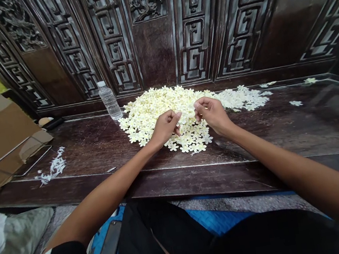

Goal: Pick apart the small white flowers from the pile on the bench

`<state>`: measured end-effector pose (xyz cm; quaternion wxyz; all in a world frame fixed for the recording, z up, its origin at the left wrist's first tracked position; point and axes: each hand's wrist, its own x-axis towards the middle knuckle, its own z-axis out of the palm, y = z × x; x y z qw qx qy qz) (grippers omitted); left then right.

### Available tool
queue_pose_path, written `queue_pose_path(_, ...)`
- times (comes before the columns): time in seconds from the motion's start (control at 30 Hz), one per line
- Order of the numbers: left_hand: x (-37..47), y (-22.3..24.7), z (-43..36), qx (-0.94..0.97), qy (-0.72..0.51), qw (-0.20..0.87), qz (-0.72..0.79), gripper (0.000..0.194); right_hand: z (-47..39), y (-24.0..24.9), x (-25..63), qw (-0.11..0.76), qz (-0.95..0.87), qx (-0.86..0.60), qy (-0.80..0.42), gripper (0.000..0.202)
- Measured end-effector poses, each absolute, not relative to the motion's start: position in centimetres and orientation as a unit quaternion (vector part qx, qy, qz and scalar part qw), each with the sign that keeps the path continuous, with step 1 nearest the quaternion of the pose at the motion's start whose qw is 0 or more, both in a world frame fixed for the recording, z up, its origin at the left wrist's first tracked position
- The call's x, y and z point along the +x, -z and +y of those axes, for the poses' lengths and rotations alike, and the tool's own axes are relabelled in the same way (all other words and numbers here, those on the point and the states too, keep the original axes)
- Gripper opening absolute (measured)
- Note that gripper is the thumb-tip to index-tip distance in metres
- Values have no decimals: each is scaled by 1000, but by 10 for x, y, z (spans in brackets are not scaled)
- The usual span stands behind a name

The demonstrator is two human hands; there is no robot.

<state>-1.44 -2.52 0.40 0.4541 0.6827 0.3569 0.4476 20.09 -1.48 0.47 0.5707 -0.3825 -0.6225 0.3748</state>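
Observation:
A large heap of pale yellow and white artificial flowers point(150, 110) lies on the dark wooden bench, and both hands are over its front part. My left hand point(167, 126) is closed, with thumb and forefinger brought together near the middle of the heap. Facing it across a small gap, my right hand point(214, 115) also makes a pinch. Whatever sits between the fingertips of either hand blends into the flowers behind. To the right spreads a flatter pile of white petal pieces point(245, 98).
A clear water bottle point(109, 101) stands left of the heap. Farther left are white stem-like scraps point(54, 166), a wire frame point(21, 157) and a cardboard box point(1, 141). Carved wooden panels point(156, 52) rise behind the bench. A phone point(110, 244) lies below on a blue surface.

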Motion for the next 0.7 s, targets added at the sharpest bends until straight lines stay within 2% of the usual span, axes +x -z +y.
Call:
queue_pose_path(0.2,-15,-6,-25,682,-455,437,369,52,18,0,237,641,-413,-461,-454,33)
queue_pose_path(0.47,-15,-10,-28,689,-465,412,373,52,-4,-6,212,598,-413,-461,-509,1)
queue_pose_path(0.53,-16,-10,-28,691,-467,403,378,52,-21,-11,197,561,-519,-446,-466,10)
queue_pose_path(0.63,-17,-11,-29,698,-467,388,379,53,-41,-18,179,481,-716,-431,-264,34)
queue_pose_path(0.7,-16,-11,-29,704,-466,380,377,53,-47,-19,173,437,-767,-432,-185,49)
